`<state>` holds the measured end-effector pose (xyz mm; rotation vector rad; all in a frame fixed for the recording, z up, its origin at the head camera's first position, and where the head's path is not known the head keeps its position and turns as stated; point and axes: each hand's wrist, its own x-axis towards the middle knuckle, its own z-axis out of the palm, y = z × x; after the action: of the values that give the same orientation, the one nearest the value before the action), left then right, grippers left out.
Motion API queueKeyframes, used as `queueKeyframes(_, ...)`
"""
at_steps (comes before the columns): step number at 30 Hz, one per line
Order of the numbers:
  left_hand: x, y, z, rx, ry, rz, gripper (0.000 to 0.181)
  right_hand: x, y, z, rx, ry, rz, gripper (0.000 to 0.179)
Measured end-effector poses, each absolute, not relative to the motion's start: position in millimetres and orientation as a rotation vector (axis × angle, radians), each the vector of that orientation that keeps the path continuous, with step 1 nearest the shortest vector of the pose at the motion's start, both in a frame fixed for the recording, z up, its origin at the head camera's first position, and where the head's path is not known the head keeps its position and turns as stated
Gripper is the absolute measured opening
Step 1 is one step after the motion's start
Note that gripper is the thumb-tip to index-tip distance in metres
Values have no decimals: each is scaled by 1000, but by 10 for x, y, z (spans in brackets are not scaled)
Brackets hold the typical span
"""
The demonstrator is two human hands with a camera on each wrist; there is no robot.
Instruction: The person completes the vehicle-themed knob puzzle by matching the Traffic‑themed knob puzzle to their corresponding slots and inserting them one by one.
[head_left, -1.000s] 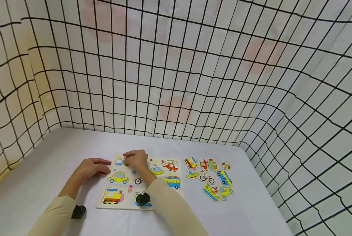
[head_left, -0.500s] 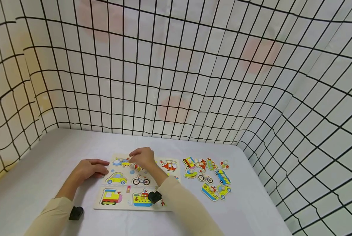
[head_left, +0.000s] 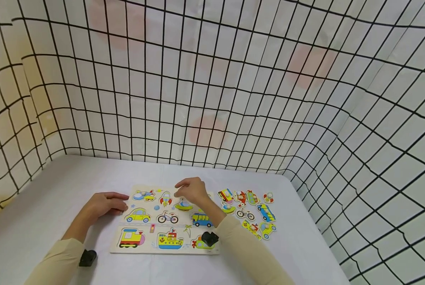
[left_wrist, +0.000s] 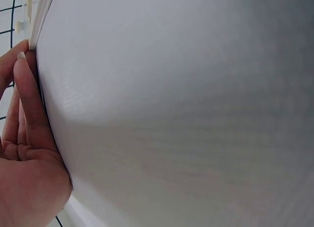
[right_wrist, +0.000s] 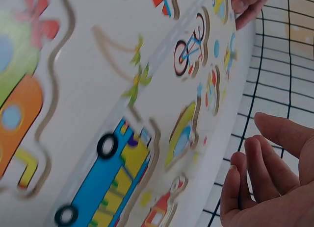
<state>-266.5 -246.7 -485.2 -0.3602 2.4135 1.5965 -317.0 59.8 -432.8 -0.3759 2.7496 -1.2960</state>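
A puzzle board with vehicle pictures in cut outlines lies on the white table. At its upper left sits the airplane piece. My left hand rests beside the board's left edge, fingers extended; in the left wrist view the fingertips of that hand are right at the board's side. My right hand hovers over the upper right of the board, near the flying saucer picture. In the right wrist view its fingers are loosely bent and hold nothing.
Right of the board lies a group of loose knobbed pieces, among them a bicycle, a bus, a car and a train. White walls with black grid netting surround the table.
My right hand has left the airplane piece and moved right across the board, uncovering the rocket and bicycle pictures. My left hand stays at the board's left edge. The head view has shifted slightly.
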Motion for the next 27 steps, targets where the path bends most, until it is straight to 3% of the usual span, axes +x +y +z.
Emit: queueKeyframes(27,-2647,-2453,-4826,-379,2423,1572,54,-3258,1818,-4164,-79,2840,-1369,25)
